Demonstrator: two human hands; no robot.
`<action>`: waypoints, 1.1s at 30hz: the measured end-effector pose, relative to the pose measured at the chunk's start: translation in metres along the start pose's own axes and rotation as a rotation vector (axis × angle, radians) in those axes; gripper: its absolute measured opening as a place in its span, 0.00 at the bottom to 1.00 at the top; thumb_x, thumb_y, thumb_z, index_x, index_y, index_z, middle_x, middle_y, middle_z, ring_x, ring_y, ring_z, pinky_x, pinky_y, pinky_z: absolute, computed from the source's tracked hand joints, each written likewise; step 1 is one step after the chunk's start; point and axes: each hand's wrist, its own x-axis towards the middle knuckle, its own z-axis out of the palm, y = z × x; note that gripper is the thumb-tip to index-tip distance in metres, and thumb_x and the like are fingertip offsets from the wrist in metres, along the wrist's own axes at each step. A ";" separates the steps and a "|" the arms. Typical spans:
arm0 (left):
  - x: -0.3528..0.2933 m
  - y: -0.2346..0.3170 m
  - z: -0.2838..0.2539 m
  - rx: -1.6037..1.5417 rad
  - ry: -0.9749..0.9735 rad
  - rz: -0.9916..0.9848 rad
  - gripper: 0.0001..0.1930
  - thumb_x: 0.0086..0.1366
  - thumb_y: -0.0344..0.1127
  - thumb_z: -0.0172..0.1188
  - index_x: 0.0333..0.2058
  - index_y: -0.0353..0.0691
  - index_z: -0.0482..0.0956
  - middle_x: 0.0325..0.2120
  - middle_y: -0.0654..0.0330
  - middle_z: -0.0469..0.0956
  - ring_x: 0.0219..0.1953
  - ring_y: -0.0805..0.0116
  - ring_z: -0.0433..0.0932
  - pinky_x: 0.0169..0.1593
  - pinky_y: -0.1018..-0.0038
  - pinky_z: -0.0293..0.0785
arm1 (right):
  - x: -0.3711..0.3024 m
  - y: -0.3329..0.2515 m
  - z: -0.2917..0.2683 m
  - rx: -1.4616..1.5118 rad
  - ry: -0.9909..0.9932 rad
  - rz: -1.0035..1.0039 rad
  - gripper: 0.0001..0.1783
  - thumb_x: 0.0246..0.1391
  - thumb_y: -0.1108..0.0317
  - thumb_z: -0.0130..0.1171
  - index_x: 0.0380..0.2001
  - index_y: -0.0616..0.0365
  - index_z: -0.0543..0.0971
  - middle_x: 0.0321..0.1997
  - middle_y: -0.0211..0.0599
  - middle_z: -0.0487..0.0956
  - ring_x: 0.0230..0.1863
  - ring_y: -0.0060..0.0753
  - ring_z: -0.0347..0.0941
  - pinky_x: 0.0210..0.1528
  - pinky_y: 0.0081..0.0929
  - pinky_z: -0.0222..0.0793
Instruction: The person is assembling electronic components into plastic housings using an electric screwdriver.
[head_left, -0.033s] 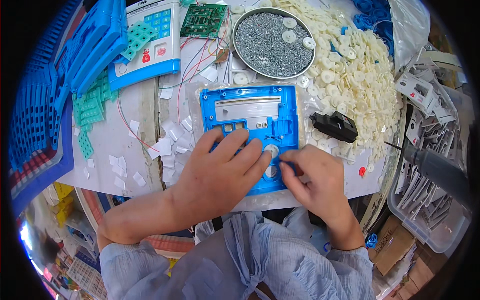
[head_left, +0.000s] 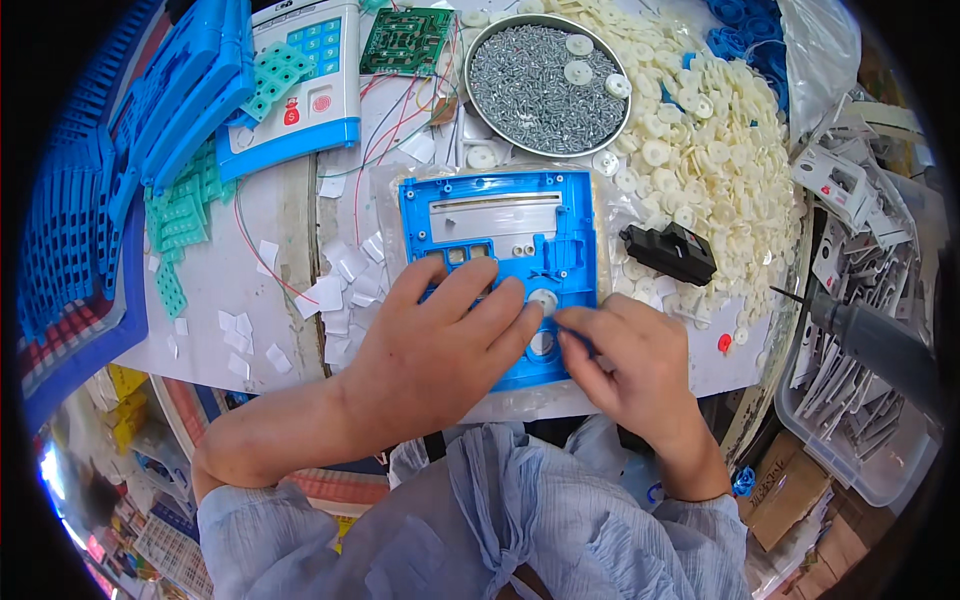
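The blue plastic housing panel [head_left: 578, 210] lies inside-up in front of me on a clear plastic bag, with a white strip set in its upper part. My left hand [head_left: 440, 335] lies over the panel's lower left, fingers spread and bent at the tips, hiding what is beneath. A small white plastic disc [head_left: 543, 301] sits on the panel beside those fingers, above a round opening [head_left: 541, 343]. At the panel's lower right edge is my right hand [head_left: 630, 355], thumb and forefinger drawn together. Whatever that pinch holds is hidden.
A round tin of screws [head_left: 540, 90] stands behind the panel, next to heaped cream plastic discs [head_left: 720, 140]. A black plastic part [head_left: 672, 252] and an electric screwdriver [head_left: 870, 335] are to the right. Left are paper squares [head_left: 345, 300], a white-blue keypad housing [head_left: 300, 90] and stacked blue panels [head_left: 180, 100].
My right hand has shifted very slightly left, toward the white disc. My left hand and the panel stay in place.
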 end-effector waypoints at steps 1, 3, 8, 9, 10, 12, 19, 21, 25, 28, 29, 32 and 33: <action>0.001 -0.002 -0.001 0.001 -0.023 0.008 0.20 0.58 0.36 0.60 0.50 0.45 0.82 0.47 0.60 0.77 0.53 0.56 0.75 0.54 0.58 0.70 | 0.000 -0.002 -0.005 -0.067 -0.046 -0.039 0.13 0.51 0.70 0.69 0.41 0.58 0.83 0.24 0.35 0.75 0.23 0.35 0.75 0.24 0.34 0.69; 0.004 -0.006 -0.005 0.001 -0.070 0.025 0.20 0.58 0.36 0.60 0.50 0.45 0.82 0.47 0.60 0.77 0.53 0.57 0.75 0.53 0.60 0.71 | -0.001 -0.007 -0.009 -0.149 -0.105 -0.068 0.16 0.50 0.70 0.70 0.45 0.58 0.84 0.24 0.35 0.75 0.23 0.35 0.75 0.23 0.34 0.68; 0.012 -0.018 -0.012 0.004 -0.161 0.121 0.19 0.58 0.36 0.60 0.49 0.45 0.82 0.46 0.62 0.77 0.48 0.61 0.75 0.51 0.64 0.71 | -0.002 -0.017 -0.007 -0.185 -0.146 -0.034 0.20 0.51 0.69 0.70 0.49 0.59 0.84 0.23 0.34 0.76 0.22 0.35 0.75 0.23 0.34 0.69; 0.013 -0.022 -0.012 0.018 -0.175 0.145 0.19 0.58 0.36 0.61 0.49 0.46 0.82 0.46 0.62 0.77 0.47 0.62 0.75 0.50 0.64 0.72 | 0.000 -0.017 -0.008 -0.188 -0.161 -0.036 0.20 0.51 0.69 0.70 0.49 0.60 0.83 0.23 0.34 0.76 0.22 0.35 0.75 0.23 0.34 0.69; 0.014 -0.026 -0.011 0.016 -0.152 0.192 0.19 0.58 0.36 0.61 0.49 0.45 0.82 0.46 0.62 0.77 0.46 0.63 0.75 0.50 0.65 0.72 | 0.002 -0.016 -0.009 -0.191 -0.176 -0.038 0.21 0.51 0.68 0.70 0.49 0.60 0.83 0.23 0.34 0.76 0.21 0.36 0.75 0.23 0.34 0.69; 0.017 -0.031 -0.010 0.018 -0.102 0.291 0.20 0.57 0.36 0.62 0.50 0.43 0.82 0.46 0.63 0.77 0.45 0.65 0.75 0.51 0.65 0.72 | 0.002 -0.016 -0.009 -0.205 -0.185 -0.041 0.22 0.52 0.68 0.69 0.50 0.61 0.82 0.23 0.34 0.76 0.21 0.36 0.75 0.23 0.34 0.69; 0.028 -0.038 -0.014 -0.010 -0.214 0.430 0.18 0.55 0.35 0.64 0.45 0.36 0.83 0.45 0.64 0.79 0.48 0.68 0.75 0.55 0.67 0.73 | 0.002 -0.027 -0.010 -0.280 -0.290 -0.029 0.24 0.55 0.62 0.66 0.52 0.67 0.80 0.22 0.33 0.76 0.21 0.33 0.76 0.22 0.32 0.70; 0.029 -0.040 -0.011 -0.008 -0.187 0.475 0.18 0.53 0.35 0.63 0.43 0.35 0.83 0.45 0.64 0.79 0.49 0.68 0.75 0.55 0.67 0.73 | 0.003 -0.027 -0.010 -0.299 -0.294 -0.050 0.25 0.56 0.61 0.65 0.51 0.69 0.80 0.21 0.32 0.75 0.20 0.30 0.76 0.21 0.30 0.69; 0.040 -0.046 -0.020 0.029 -0.295 0.566 0.17 0.51 0.36 0.62 0.39 0.35 0.85 0.45 0.63 0.79 0.49 0.68 0.75 0.55 0.68 0.73 | 0.002 -0.029 -0.011 -0.316 -0.328 -0.037 0.26 0.56 0.61 0.64 0.52 0.69 0.80 0.20 0.31 0.76 0.18 0.30 0.75 0.19 0.30 0.69; 0.045 -0.045 -0.024 0.052 -0.320 0.591 0.16 0.50 0.36 0.61 0.37 0.36 0.86 0.45 0.63 0.79 0.50 0.67 0.75 0.54 0.68 0.73 | 0.002 -0.033 -0.010 -0.348 -0.347 0.027 0.27 0.56 0.62 0.65 0.56 0.66 0.78 0.19 0.31 0.77 0.18 0.34 0.76 0.20 0.34 0.69; 0.043 -0.043 -0.024 0.067 -0.327 0.576 0.16 0.50 0.36 0.62 0.37 0.36 0.86 0.45 0.62 0.79 0.50 0.67 0.74 0.54 0.68 0.73 | 0.003 -0.033 -0.009 -0.352 -0.350 0.047 0.27 0.57 0.62 0.66 0.57 0.64 0.77 0.19 0.32 0.77 0.18 0.36 0.76 0.20 0.35 0.69; 0.030 -0.035 -0.017 0.043 -0.270 0.508 0.15 0.51 0.35 0.62 0.38 0.36 0.85 0.46 0.60 0.80 0.49 0.67 0.75 0.53 0.67 0.73 | 0.008 -0.025 -0.019 -0.434 -0.425 -0.044 0.25 0.56 0.63 0.65 0.57 0.59 0.79 0.19 0.31 0.77 0.17 0.36 0.75 0.19 0.35 0.68; 0.026 -0.033 -0.014 0.025 -0.237 0.483 0.15 0.52 0.35 0.62 0.38 0.36 0.85 0.46 0.60 0.80 0.49 0.66 0.75 0.52 0.67 0.73 | 0.009 -0.024 -0.022 -0.452 -0.437 -0.053 0.25 0.56 0.64 0.65 0.57 0.57 0.79 0.19 0.30 0.76 0.17 0.35 0.75 0.19 0.34 0.67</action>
